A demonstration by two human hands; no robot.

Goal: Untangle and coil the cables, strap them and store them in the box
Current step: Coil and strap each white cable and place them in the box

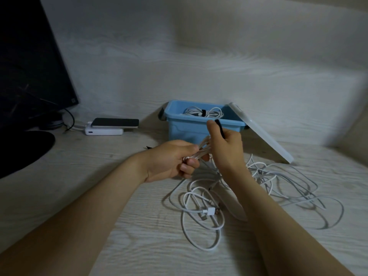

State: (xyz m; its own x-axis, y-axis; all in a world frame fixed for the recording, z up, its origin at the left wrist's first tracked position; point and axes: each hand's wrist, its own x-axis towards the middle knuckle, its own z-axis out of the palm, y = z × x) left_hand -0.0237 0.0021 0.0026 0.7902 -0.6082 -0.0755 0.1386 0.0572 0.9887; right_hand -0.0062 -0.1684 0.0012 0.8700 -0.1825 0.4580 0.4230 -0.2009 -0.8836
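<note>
My left hand (171, 160) grips a small coiled bundle of white cable (201, 150) in front of the blue box (179, 126). My right hand (225, 144) is just right of the bundle and pinches a black strap (220, 127) that sticks up between thumb and fingers. Inside the box lies a coiled white cable (205, 112) bound with a black strap. A loose tangle of white cables (258, 188) spreads over the desk below and right of my hands, with a white plug (209, 211) among the loops.
The box's translucent lid (260, 132) leans against its right side. A phone (115, 123) lies on a white power bank (103, 131) to the left. A dark monitor (29, 66) and its round base (22, 148) fill the far left. A small black piece (149, 147) lies behind my left wrist.
</note>
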